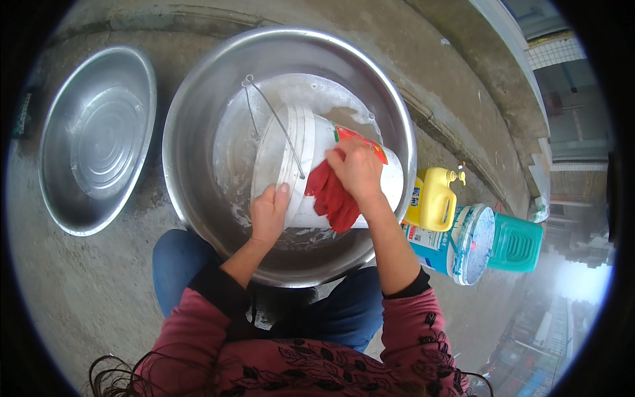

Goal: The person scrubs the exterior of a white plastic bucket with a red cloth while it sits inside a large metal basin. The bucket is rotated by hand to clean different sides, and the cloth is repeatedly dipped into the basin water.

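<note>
A white plastic bucket (pixel 305 208) with a wire handle (pixel 277 116) lies on its side in a large stainless steel basin (pixel 191 149). Sudsy water (pixel 235 119) covers part of the basin's bottom. My left hand (pixel 268 211) grips the bucket's rim, thumb on the outside. Bunched under my right hand (pixel 358 171) is a red cloth (pixel 333 198), pressed against the bucket's side near its red printed label (pixel 359 140). The bucket's mouth faces left, and my right fingers are partly hidden by the hand itself.
Left of the basin rests an oval metal tub (pixel 106 134) on the concrete ground (pixel 94 278). On the right are a yellow jug (pixel 436 201) with a pump top, a blue lidded pail (pixel 446 243) and a teal plastic washboard (pixel 516 242). A concrete step (pixel 461 94) runs behind.
</note>
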Demonstrator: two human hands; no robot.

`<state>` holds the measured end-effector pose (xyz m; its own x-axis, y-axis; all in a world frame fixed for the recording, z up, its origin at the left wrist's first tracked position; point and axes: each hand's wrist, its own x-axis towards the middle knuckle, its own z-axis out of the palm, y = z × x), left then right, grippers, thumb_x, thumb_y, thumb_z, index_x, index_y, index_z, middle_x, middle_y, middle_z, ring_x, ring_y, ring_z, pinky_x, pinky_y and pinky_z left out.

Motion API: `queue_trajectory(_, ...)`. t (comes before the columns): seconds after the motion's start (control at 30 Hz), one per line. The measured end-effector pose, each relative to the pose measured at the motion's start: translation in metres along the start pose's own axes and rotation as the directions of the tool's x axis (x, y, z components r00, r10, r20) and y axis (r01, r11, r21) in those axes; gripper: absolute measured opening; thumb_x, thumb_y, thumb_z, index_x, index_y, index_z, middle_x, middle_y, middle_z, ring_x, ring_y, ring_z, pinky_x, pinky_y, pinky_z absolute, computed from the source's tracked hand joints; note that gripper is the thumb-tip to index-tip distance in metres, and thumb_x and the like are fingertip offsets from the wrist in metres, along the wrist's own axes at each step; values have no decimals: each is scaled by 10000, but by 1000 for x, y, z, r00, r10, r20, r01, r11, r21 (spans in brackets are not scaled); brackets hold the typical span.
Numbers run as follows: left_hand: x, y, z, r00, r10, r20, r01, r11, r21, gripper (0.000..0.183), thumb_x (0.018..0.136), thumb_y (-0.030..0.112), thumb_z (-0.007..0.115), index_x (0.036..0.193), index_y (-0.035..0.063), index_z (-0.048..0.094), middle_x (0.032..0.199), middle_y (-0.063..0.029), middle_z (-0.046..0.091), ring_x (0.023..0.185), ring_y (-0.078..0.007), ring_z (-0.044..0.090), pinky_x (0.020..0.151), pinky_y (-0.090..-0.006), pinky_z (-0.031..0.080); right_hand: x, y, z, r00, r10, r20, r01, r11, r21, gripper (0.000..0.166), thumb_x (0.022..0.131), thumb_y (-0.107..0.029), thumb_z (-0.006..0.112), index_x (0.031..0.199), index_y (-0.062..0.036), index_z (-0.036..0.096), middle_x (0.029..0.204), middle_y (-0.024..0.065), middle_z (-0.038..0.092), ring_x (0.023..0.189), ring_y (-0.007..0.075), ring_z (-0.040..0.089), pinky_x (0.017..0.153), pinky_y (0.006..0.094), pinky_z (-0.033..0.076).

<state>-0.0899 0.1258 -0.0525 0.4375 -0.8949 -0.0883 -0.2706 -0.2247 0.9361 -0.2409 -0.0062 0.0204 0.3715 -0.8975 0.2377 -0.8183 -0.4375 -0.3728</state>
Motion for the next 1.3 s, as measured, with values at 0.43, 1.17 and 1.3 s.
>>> queue_trajectory(0.43, -6, -5, 1, 1000, 15, -12, -15, 1000, 7, 386, 949, 297, 569, 725, -15, 522, 597, -239, 513, 568, -437, 525, 535, -463, 408, 12, 10, 0, 991, -108, 77, 117, 984, -132, 133, 773, -179, 676, 735, -52, 660, 761, 127, 639, 728, 315, 648, 632, 448, 519)
queue_trajectory(1.17, 4, -2, 4, 1000, 13, -3, -13, 999, -29, 393, 949, 313, 572, 734, -13, 536, 590, -233, 507, 556, -427, 507, 534, -450, 414, -72, -17, 0, 991, -81, -108, 75, 995, -59, 146, 742, -136, 759, 728, -78, 625, 757, 87, 582, 694, 287, 597, 578, 386, 493)
queue_trajectory(1.3, 2, -3, 4, 1000, 24, -4, -24, 999, -40, 396, 951, 310, 571, 733, -18, 529, 583, -233, 491, 541, -419, 482, 530, -441, 411, -31, 30, -6, 980, -46, -192, 4, 977, -213, 147, 778, -171, 704, 702, -97, 603, 730, 86, 559, 675, 280, 579, 556, 387, 496)
